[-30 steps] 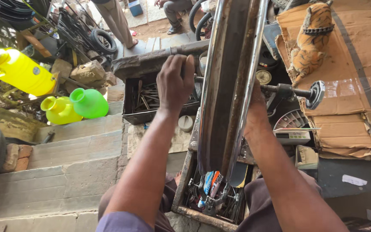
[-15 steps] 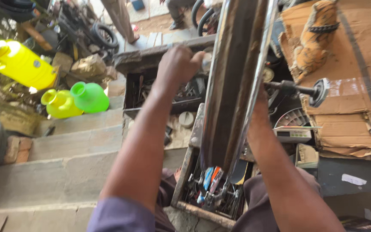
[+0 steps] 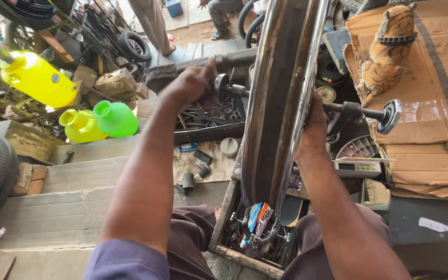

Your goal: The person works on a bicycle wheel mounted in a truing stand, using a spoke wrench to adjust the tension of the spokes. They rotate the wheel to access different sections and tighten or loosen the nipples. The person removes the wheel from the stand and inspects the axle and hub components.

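1. A person seated at a cluttered workshop step holds a bare wheel rim (image 3: 281, 98) upright between the knees, edge toward the camera, its axle (image 3: 361, 111) jutting out to the right with a round nut-like disc at the end.

2. The step in hand appears to be work at the hub: the rim is steadied on one side while the other side's axle end is handled.

3. The left hand (image 3: 195, 85) is curled, fingers drawn in, at the left axle end (image 3: 224, 88), beside a small dark disc; whether it grips a tool or the axle itself cannot be told.

4. The right hand (image 3: 315, 124) is wrapped around the rim's right edge, thumb toward the camera, clamped on the chrome just beside the axle.

5. The next move likely calls for keeping the rim from turning or tipping while the left hand acts on the axle fitting, so the right-hand hold has to stay firm.

6. Below the rim sits an open wooden toolbox (image 3: 229, 207) of pliers and drivers; behind the left hand lies a tray of spanners (image 3: 208, 116).

7. A green funnel (image 3: 114, 118) and yellow funnel (image 3: 81, 126) lie on the step to the left; a toy tiger (image 3: 387, 57) rests on cardboard to the right.
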A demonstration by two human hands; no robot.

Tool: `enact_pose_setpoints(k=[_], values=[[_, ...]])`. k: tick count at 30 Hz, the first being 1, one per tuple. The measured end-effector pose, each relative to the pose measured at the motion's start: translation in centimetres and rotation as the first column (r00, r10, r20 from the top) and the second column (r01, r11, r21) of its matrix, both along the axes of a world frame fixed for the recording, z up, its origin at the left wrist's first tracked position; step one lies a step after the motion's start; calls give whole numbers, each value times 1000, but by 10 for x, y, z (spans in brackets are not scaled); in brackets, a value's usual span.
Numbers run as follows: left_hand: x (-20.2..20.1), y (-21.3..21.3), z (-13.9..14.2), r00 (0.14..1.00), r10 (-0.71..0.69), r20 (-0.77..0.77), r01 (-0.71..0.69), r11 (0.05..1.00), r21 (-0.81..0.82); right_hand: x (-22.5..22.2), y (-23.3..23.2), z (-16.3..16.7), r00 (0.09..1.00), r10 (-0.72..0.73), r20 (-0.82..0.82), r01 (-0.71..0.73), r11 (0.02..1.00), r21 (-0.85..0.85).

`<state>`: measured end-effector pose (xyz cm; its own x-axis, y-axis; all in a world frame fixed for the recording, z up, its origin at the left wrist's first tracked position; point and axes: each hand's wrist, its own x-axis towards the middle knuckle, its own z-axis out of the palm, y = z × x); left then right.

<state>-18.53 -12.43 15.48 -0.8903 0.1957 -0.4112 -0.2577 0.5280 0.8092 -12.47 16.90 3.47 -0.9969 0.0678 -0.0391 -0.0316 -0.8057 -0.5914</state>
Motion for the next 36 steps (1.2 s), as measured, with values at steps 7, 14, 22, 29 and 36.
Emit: enact_pose_setpoints(k=[7, 14, 22, 29, 36], values=[[8, 0, 12, 999, -39, -10, 39, 999, -2, 6, -5, 16, 997, 64, -33, -68, 987, -146], [4, -5, 7, 999, 35, 8, -33, 987, -158, 12, -5, 24, 1000, 14, 17, -13, 999, -36], [1, -4, 2, 999, -35, 31, 34, 999, 27, 10, -8, 25, 999, 42, -13, -43, 985, -165], [13, 7, 27, 998, 17, 60, -1, 968, -249, 12, -8, 28, 994, 69, -86, -84, 979, -187], [10, -1, 13, 994, -37, 100, 12, 971, 239, 12, -7, 28, 999, 41, -9, -42, 987, -156]])
